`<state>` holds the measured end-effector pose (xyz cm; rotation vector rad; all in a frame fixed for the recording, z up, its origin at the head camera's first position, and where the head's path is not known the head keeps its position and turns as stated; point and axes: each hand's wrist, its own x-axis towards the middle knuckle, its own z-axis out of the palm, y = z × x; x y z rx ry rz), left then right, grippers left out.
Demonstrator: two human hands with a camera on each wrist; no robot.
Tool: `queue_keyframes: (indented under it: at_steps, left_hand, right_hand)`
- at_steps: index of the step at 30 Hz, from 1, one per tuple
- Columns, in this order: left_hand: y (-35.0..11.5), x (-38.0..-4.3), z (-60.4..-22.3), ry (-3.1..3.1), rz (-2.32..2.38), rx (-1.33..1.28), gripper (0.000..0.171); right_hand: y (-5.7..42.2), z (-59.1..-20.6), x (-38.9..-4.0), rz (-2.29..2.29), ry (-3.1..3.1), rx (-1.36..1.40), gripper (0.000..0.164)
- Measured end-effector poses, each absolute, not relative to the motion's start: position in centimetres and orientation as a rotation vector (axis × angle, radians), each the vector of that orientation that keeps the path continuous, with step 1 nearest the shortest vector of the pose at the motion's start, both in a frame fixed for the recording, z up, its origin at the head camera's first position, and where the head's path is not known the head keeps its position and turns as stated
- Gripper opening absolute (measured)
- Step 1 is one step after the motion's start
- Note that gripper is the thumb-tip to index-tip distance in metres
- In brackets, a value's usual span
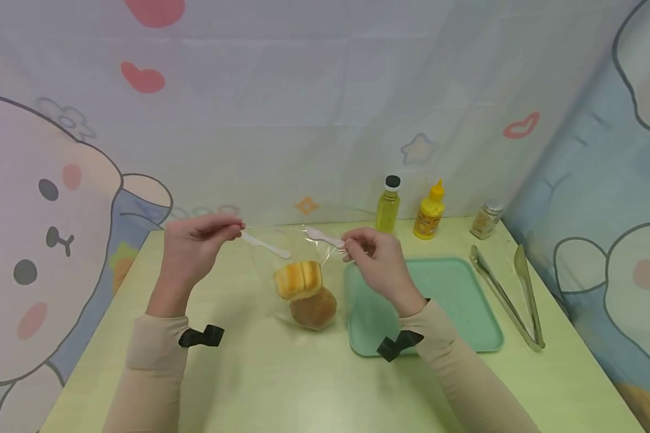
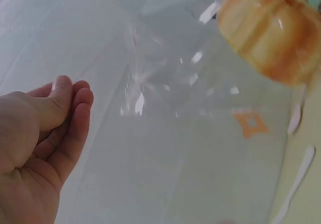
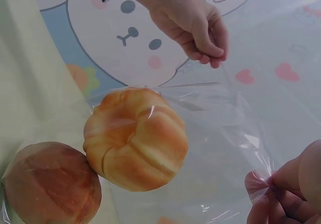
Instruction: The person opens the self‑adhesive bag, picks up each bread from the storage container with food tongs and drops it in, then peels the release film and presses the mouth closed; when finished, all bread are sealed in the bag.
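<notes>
A clear plastic bag (image 1: 273, 304) with two breads in it stands between my hands. The upper one is a golden ridged bread (image 3: 135, 138); below it sits a round brown bun (image 3: 52, 184). My right hand (image 1: 376, 261) pinches the bag's upper right part between thumb and fingers, drawing the film into folds. Raised at the bag's upper left, my left hand (image 1: 195, 246) has its thumb against its fingertips, close to the bag's corner. In the left wrist view, bare wall shows between those fingertips and the corner; whether they pinch film I cannot tell.
Two white plastic utensils, one at left (image 1: 268, 246) and one near my right hand (image 1: 321, 236), lie behind the bag. A green tray (image 1: 487, 337) is at right, with metal tongs (image 1: 501, 294) beyond. Along the back stand an oil bottle (image 1: 388, 210), a yellow squeeze bottle (image 1: 429, 215) and a shaker jar (image 1: 486, 221).
</notes>
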<state>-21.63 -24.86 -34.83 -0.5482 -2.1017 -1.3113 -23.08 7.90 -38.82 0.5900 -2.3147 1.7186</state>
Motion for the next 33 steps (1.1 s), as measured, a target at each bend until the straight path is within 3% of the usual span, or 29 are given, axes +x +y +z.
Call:
queue_keyframes:
  at_steps: [10,33]
  left_hand:
    - [-28.3,-22.3,-37.3,-2.089,-1.094,-0.290,0.005]
    - [-33.0,-23.2,-40.4,-1.936,-1.358,0.222,0.018]
  right_hand:
    - [8.1,-38.9,-23.2,1.735,-2.316,0.570,0.015]
    - [8.2,-38.8,-23.1,1.750,-2.258,0.679,0.012]
